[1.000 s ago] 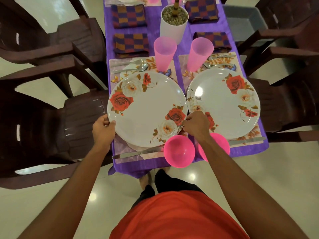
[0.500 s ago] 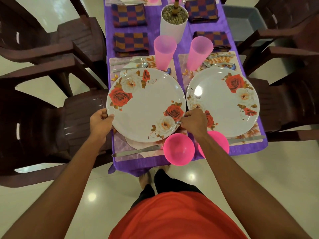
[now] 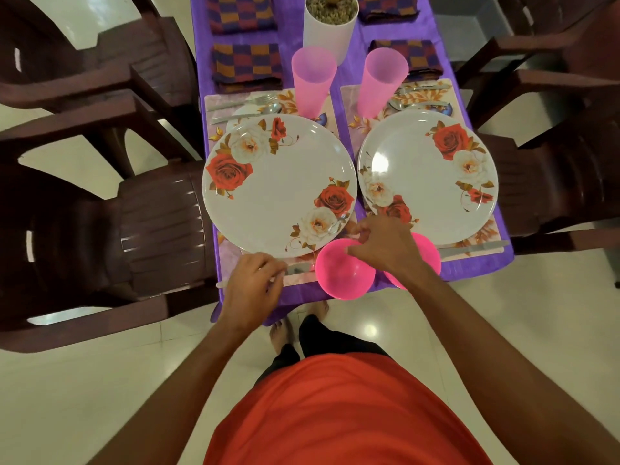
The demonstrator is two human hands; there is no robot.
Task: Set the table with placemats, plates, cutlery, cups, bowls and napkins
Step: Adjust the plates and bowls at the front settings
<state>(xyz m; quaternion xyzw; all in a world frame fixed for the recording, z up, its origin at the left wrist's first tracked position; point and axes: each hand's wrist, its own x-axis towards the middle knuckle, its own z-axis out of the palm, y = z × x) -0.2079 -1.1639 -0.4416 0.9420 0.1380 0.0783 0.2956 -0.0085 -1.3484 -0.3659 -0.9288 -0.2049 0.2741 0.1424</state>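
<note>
The left rose-patterned plate (image 3: 278, 186) lies flat on its placemat (image 3: 218, 102), with no hand on it. My left hand (image 3: 253, 285) is at the near table edge, fingers bent down onto the knife (image 3: 297, 268); whether it grips the knife is unclear. My right hand (image 3: 385, 245) hovers with loosely curled fingers over the near pink bowl (image 3: 342, 280), holding nothing. A second pink bowl (image 3: 426, 250) sits behind that hand. The right plate (image 3: 429, 176) lies on its placemat (image 3: 483, 233), with a knife (image 3: 469, 250) beside it. Two pink cups (image 3: 313, 80), (image 3: 382, 78) stand beyond the plates.
A fork and spoon (image 3: 255, 107) lie above the left plate. Checked napkins (image 3: 248, 63) and a white pot (image 3: 330, 26) sit farther up the purple tablecloth (image 3: 476, 270). Dark brown chairs (image 3: 100, 229) flank both sides. My feet stand at the table end.
Both hands have let go of the left plate, which now rests on its placemat. The left hand moved down to the knife. The right hand lifted back over the pink bowl.
</note>
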